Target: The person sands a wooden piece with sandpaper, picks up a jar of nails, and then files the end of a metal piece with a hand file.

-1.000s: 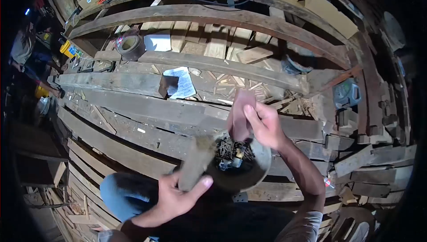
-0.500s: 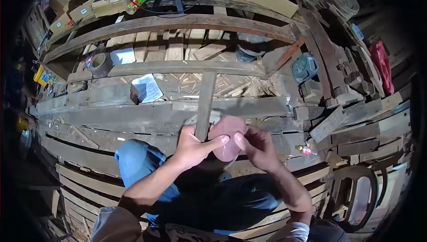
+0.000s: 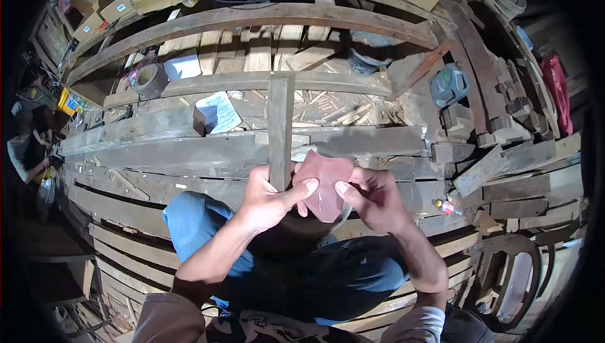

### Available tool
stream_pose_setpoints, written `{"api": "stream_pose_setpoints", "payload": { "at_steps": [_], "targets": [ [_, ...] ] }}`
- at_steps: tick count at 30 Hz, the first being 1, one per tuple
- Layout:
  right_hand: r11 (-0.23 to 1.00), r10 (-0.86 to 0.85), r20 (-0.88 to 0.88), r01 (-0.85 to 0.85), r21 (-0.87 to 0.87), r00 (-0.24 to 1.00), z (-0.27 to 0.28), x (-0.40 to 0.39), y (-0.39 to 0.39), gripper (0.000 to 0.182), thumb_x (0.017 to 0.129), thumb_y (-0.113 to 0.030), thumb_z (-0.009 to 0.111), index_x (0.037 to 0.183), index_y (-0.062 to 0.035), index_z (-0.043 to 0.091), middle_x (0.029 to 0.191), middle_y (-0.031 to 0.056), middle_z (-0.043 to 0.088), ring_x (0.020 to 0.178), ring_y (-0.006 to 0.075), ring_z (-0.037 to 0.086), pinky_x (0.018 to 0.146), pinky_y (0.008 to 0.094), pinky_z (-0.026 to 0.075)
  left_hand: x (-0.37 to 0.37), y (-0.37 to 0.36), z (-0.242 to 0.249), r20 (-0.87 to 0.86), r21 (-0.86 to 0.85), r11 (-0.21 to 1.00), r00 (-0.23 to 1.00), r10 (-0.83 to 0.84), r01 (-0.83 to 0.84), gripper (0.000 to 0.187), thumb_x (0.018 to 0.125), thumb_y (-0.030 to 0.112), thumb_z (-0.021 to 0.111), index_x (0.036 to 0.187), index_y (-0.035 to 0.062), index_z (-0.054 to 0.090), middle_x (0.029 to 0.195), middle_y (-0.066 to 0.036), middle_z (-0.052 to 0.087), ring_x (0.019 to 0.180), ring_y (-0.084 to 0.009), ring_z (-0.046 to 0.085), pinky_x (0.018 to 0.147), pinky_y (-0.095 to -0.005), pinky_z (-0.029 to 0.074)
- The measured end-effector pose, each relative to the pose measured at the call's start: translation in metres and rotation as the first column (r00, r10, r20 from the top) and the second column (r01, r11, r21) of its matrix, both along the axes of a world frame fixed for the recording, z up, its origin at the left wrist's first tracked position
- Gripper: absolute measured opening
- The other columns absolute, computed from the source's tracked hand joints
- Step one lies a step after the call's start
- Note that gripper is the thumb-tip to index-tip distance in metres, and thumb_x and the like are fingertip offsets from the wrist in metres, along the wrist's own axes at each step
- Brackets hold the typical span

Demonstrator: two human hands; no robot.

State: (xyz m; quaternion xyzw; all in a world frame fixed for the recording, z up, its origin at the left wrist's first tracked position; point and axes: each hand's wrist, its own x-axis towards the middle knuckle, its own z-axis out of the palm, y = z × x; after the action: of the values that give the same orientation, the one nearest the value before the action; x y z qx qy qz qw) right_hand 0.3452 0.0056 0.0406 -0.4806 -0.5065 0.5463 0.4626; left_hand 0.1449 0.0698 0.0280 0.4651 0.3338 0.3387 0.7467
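Note:
A reddish-brown sheet (image 3: 324,176), which looks like sandpaper, is held up between both hands above the lap. My left hand (image 3: 268,195) has its thumb on the sheet's left part, its fingers closed around that side. Pinched on the right edge, the sheet is also gripped by my right hand (image 3: 375,198), thumb on its face. An upright wooden post (image 3: 280,129) stands right beside my left hand; whether the fingers also touch it is unclear. A pale rounded object shows partly below the sheet.
Wood beams (image 3: 246,18) run across the back. A blue-grey jug (image 3: 449,86), a paper sheet (image 3: 218,114), a round pot (image 3: 149,81) and a small bottle (image 3: 445,206) lie around. Another person (image 3: 28,154) is at the far left.
The sheet is spread flatter and its lower edge now looks pointed. My right hand has shifted slightly right. The view has moved, and another person shows at the left.

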Motion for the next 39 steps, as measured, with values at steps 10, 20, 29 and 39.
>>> {"api": "stream_pose_setpoints", "payload": {
  "at_steps": [10, 20, 29, 39],
  "targets": [
    [0.986, 0.101, 0.040, -0.095, -0.133, 0.994, -0.004, 0.017, 0.014, 0.012, 0.099, -0.005, 0.056, 0.103, 0.0020, 0.064, 0.089, -0.0034, 0.062, 0.086, 0.0036, 0.052, 0.078, 0.0234, 0.045, -0.009, 0.012, -0.007, -0.056, -0.020, 0.994, 0.993, -0.104, 0.103, 0.023, 0.091, 0.004, 0.066, 0.110, -0.0076, 0.065, 0.081, -0.008, 0.071, 0.063, -0.0117, 0.066, 0.054, -0.0230, 0.046],
    [0.995, -0.041, -0.024, 0.039, -0.087, 0.999, -0.016, 0.006, 0.018, 0.016, 0.091, -0.002, 0.067, 0.106, 0.0028, 0.067, 0.100, 0.0041, 0.070, 0.094, 0.0086, 0.062, 0.088, 0.0274, 0.051, -0.002, 0.008, -0.019, -0.098, 0.020, 1.000, 0.995, -0.001, 0.003, 0.016, 0.088, 0.001, 0.068, 0.102, -0.0070, 0.064, 0.080, -0.007, 0.069, 0.066, -0.0139, 0.069, 0.063, -0.0269, 0.052],
    [0.992, -0.047, 0.058, 0.053, -0.111, 0.997, -0.018, 0.015, 0.011, 0.016, 0.092, 0.005, 0.062, 0.108, 0.0043, 0.063, 0.095, 0.0023, 0.066, 0.088, 0.0068, 0.059, 0.079, 0.0240, 0.048, -0.007, 0.005, -0.021, -0.038, 0.109, 0.994, 0.999, -0.023, 0.027, 0.010, 0.089, 0.001, 0.065, 0.097, -0.0052, 0.064, 0.078, -0.007, 0.070, 0.072, -0.0120, 0.068, 0.070, -0.0268, 0.052],
    [0.999, -0.010, -0.013, 0.010, -0.052, 1.000, -0.011, 0.012, 0.012, 0.020, 0.088, 0.008, 0.063, 0.108, 0.0066, 0.060, 0.086, 0.0072, 0.068, 0.079, 0.0130, 0.065, 0.072, 0.0281, 0.052, -0.008, 0.003, -0.026, -0.096, 0.169, 0.984, 0.995, -0.034, 0.050, 0.023, 0.091, 0.008, 0.063, 0.109, -0.0061, 0.063, 0.074, -0.009, 0.072, 0.071, -0.0120, 0.070, 0.073, -0.0284, 0.052]
  ]
}}
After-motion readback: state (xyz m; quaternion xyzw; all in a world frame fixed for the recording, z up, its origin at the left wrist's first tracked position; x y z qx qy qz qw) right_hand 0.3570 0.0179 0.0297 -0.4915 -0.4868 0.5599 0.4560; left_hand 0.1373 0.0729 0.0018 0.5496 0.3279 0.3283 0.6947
